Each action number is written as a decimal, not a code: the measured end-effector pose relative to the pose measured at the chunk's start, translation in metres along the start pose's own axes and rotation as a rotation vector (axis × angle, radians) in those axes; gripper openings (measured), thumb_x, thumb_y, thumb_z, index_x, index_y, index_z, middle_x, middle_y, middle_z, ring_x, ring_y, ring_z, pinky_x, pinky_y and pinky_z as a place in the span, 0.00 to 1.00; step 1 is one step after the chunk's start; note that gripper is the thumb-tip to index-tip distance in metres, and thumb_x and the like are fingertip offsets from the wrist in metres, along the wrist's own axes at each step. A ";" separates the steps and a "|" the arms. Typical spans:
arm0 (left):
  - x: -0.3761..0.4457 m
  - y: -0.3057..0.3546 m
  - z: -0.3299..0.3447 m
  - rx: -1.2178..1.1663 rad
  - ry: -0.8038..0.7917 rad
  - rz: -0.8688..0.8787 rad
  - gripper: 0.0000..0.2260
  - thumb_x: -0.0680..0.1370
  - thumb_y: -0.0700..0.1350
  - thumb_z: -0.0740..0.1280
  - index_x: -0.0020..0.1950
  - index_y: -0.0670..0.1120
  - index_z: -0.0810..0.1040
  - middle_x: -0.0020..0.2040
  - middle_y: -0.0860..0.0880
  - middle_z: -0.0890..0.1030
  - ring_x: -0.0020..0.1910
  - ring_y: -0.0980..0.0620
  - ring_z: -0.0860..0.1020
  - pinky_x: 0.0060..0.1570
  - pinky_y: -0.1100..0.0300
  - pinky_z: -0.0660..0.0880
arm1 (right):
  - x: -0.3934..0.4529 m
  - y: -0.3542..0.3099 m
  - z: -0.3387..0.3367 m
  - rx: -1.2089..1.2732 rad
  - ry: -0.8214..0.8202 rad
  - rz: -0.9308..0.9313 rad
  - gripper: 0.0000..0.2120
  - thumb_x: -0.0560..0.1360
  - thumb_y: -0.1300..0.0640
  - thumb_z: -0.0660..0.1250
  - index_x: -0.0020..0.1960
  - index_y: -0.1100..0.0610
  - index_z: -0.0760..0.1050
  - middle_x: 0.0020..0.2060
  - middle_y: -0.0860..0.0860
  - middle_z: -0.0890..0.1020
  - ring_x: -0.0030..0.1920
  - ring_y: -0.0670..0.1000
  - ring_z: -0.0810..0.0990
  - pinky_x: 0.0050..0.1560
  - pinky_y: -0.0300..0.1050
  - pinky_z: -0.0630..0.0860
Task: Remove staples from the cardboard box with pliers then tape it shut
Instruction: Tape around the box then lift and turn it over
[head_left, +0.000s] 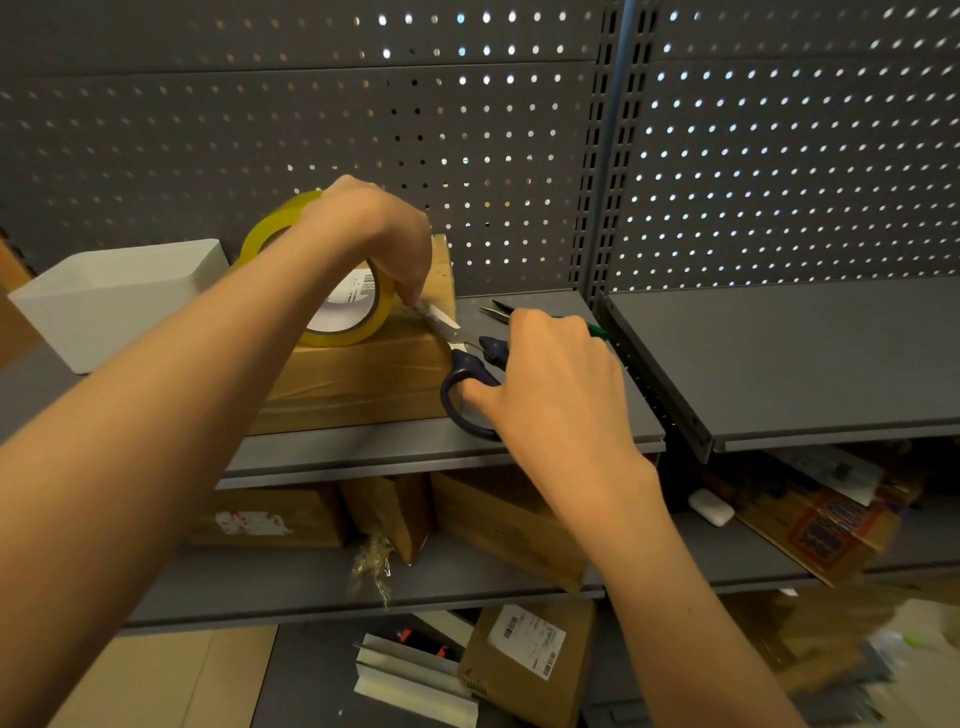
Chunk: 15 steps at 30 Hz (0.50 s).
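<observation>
A brown cardboard box (358, 379) lies on the grey shelf (447, 447), with shiny clear tape across its top. A yellowish roll of tape (340, 317) stands on edge on the box. My left hand (374, 234) grips the roll from above, and its fingers pinch the tape at the box's right end. My right hand (545, 374) holds dark-handled scissors (467, 369), whose blades point up-left and meet the tape just under my left fingers. Green-handled pliers (501, 310) lie on the shelf behind my right hand.
A white bin (119, 301) stands to the left of the box. Grey pegboard (467, 130) backs the shelves, and another shelf (779, 364) lies to the right. Lower shelves hold several cardboard boxes (498, 519) and a labelled parcel (524, 654).
</observation>
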<state>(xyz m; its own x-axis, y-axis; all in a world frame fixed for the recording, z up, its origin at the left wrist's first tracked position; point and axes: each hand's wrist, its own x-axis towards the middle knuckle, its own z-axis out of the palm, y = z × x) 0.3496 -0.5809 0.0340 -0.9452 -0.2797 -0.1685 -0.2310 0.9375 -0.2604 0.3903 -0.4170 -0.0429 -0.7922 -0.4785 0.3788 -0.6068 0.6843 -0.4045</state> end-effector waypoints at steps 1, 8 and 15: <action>0.000 0.000 0.000 -0.004 -0.002 0.000 0.16 0.76 0.49 0.67 0.60 0.43 0.77 0.50 0.46 0.75 0.55 0.45 0.75 0.53 0.57 0.73 | 0.000 0.000 0.000 0.002 0.000 -0.003 0.18 0.72 0.47 0.70 0.40 0.53 0.61 0.29 0.46 0.60 0.36 0.51 0.68 0.25 0.38 0.56; 0.002 0.001 0.002 -0.019 -0.011 -0.005 0.15 0.76 0.48 0.67 0.60 0.42 0.77 0.51 0.46 0.75 0.56 0.44 0.75 0.58 0.53 0.75 | 0.000 0.000 -0.001 -0.011 -0.023 -0.023 0.16 0.73 0.49 0.69 0.42 0.54 0.63 0.35 0.49 0.67 0.40 0.53 0.75 0.33 0.42 0.63; -0.003 -0.008 0.001 -0.165 0.000 -0.003 0.12 0.77 0.43 0.66 0.58 0.41 0.78 0.49 0.46 0.75 0.49 0.47 0.72 0.51 0.58 0.70 | 0.000 -0.002 -0.002 0.022 -0.021 -0.034 0.15 0.73 0.51 0.69 0.41 0.53 0.63 0.31 0.47 0.63 0.36 0.50 0.67 0.25 0.36 0.55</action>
<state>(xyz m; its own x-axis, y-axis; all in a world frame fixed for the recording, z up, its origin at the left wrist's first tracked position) 0.3542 -0.5883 0.0358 -0.9446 -0.2821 -0.1678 -0.2681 0.9580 -0.1013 0.3918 -0.4169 -0.0406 -0.7722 -0.5126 0.3753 -0.6344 0.6551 -0.4104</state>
